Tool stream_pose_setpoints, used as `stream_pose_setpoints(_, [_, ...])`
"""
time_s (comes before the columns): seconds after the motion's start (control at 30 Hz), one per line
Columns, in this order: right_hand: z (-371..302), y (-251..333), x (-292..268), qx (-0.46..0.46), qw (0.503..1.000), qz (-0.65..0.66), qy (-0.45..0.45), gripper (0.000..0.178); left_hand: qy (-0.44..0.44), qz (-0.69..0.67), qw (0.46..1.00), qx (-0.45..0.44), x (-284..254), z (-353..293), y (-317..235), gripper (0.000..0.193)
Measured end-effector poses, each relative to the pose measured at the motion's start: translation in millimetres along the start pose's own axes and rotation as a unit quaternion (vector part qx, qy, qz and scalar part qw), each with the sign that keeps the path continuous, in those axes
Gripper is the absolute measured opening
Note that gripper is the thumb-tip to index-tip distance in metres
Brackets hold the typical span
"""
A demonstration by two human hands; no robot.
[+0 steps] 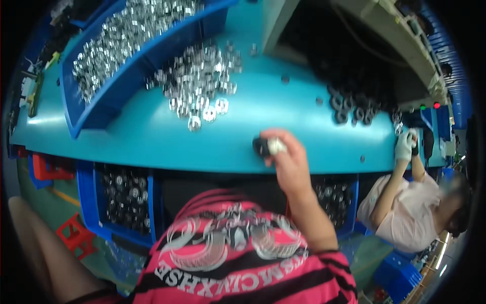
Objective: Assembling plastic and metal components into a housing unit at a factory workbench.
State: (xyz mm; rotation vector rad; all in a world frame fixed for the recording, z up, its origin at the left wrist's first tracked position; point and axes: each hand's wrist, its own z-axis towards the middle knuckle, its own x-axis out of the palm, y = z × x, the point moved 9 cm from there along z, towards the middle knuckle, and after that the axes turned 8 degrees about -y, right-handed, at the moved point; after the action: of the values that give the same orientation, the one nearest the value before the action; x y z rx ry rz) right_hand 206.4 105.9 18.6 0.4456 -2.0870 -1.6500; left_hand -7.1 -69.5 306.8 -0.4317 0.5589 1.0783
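Note:
My right hand is over the near edge of the teal table, its fingers closed around a small dark round part. A pale whitish piece shows at the fingertips, and I cannot make out whether it covers a finger or belongs to the part. From the lower left my left forearm reaches outward, with its hand cut off by the picture's rim. Ahead and to the left of my right hand lies a heap of shiny silver-and-black round parts. Black rings lie scattered to its right.
A long blue bin full of shiny parts stands at the far left. Below the table edge are blue crates holding dark parts. A large grey-framed machine stands at the back. To the right, a gloved co-worker handles something small.

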Motion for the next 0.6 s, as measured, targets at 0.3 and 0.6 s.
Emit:
stream_pose_setpoints(0.3, [6, 0, 3, 0.006, 0.999, 0.041, 0.018, 0.036, 0.006, 0.005, 1.0, 0.019, 13, 14, 9, 0.051])
stream_pose_setpoints(0.6, [-4, 0, -1, 0.023, 0.999, 0.039, 0.018, 0.029, 0.023, -0.013, 0.999, 0.03, 30, 28, 9, 0.049])
